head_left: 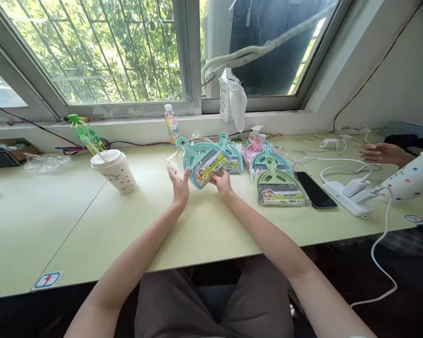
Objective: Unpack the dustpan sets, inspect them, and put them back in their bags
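Observation:
A blue mini dustpan and brush set (206, 162) in clear plastic wrap is held tilted above the table. My right hand (223, 184) grips its lower right edge. My left hand (179, 187) is beside its left end with the fingers spread, by the loose wrap; whether it touches the plastic I cannot tell. Behind it lies another blue dustpan set (235, 162), partly hidden. To the right sit a pink dustpan set (253, 149), a further blue one (270, 159) and a green one (280, 185), overlapping each other.
A black phone (315, 190) lies beside a white power strip (348, 199) with cables. Left stand a white paper cup (114, 171), a green bottle (86, 134) and a small drink bottle (171, 124). Another person's hand (384, 154) rests at far right near a second cup (414, 176).

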{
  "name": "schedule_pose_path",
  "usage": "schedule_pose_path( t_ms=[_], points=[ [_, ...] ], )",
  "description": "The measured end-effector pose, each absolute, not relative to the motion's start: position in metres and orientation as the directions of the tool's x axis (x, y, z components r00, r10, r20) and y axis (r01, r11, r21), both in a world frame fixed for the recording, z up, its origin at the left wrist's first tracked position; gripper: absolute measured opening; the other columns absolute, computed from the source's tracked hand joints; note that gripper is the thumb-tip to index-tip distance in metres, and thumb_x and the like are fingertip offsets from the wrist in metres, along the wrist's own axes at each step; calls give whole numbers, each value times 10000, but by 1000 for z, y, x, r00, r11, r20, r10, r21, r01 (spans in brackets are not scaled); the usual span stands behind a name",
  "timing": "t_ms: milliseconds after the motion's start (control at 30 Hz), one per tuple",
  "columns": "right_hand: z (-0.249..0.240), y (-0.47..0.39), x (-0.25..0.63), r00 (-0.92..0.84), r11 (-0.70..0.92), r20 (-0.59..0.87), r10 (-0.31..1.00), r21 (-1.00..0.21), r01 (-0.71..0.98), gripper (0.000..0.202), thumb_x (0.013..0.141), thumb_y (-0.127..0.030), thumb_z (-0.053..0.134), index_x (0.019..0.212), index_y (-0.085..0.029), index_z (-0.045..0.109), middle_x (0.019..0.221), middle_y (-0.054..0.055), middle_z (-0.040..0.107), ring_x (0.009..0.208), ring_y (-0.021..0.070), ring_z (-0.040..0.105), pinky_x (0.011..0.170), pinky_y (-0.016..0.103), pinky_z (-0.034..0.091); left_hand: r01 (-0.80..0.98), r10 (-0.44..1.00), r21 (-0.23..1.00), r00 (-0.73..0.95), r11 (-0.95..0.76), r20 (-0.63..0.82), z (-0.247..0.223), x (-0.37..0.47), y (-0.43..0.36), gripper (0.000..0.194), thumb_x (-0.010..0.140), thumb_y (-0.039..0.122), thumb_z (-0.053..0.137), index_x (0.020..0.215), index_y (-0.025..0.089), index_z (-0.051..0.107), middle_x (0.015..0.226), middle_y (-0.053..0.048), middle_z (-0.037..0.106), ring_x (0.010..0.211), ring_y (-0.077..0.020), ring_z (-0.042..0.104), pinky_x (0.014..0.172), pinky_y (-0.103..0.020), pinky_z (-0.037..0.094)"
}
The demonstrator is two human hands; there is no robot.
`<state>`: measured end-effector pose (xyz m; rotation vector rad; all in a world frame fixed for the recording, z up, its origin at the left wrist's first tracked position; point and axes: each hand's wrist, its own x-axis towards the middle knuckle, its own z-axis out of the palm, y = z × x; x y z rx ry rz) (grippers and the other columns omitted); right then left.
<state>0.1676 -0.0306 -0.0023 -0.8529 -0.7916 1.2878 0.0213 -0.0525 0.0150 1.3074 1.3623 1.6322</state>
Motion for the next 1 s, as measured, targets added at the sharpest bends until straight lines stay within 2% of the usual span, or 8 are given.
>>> schedule_pose_path(
  t_ms=[100,233,333,400,500,633,833,1000],
  points=[
    [-5,-30,164,80,40,7,997,-904,-425,374,672,-234,838,935,-189,577,943,55,759,948,215,725,892,427,621,611,786,699,-194,-371,587,19,16,-58,594,957,408,512,1510,287,332,1681,-89,-4,1549,-290,-2,1228,-550,131],
    [-7,-30,157,29,31,23,999,-955,-295,405,655,-244,855,964,-182,601,903,55,753,893,216,731,845,432,631,879,726,337,14,-336,687,21,18,-64,423,983,327,452,1393,260,527,1665,-95,135,1541,-354,17,1194,-659,85],
    [-9,-31,153,-29,31,38,999,-975,-220,443,631,-258,872,987,-180,621,900,53,751,865,215,732,815,420,634,901,773,208,186,-380,606,17,18,-62,425,970,240,455,1389,221,525,1562,-136,382,1456,-321,339,1154,-533,340],
    [-10,-32,153,-55,20,32,998,-980,-200,451,633,-262,873,999,-178,623,903,55,752,839,212,734,802,410,634,909,812,198,209,-366,544,14,17,-60,469,963,168,413,1425,221,476,1461,-142,494,1301,-275,522,968,-396,518],
    [-11,-32,153,-50,0,9,999,-983,-185,448,657,-259,861,1023,-173,617,900,60,754,805,207,735,789,400,632,935,853,159,209,-318,479,14,16,-61,541,961,135,363,1487,262,383,1270,-122,598,998,-224,656,657,-278,527],
    [-11,-31,153,-68,-3,9,998,-984,-178,431,678,-255,848,1030,-173,614,904,55,756,776,194,731,773,386,632,968,880,52,200,-245,430,20,18,-65,534,950,155,384,1475,253,396,1076,-91,635,777,-211,648,557,-276,452],
    [-13,-30,154,-99,-1,19,995,-979,-204,377,703,-247,825,1009,-174,617,873,38,757,748,172,720,762,365,630,952,829,-167,306,-257,467,25,19,-66,377,956,147,349,1157,199,664,1053,-134,634,894,-252,623,796,-359,474],
    [-15,-29,155,-96,-5,13,995,-984,-176,336,708,-255,815,978,-177,631,893,48,761,793,181,724,770,369,630,946,826,-175,322,-272,463,24,18,-65,338,937,148,357,1006,122,687,1052,-174,621,984,-293,580,746,-362,470]
  ],
)
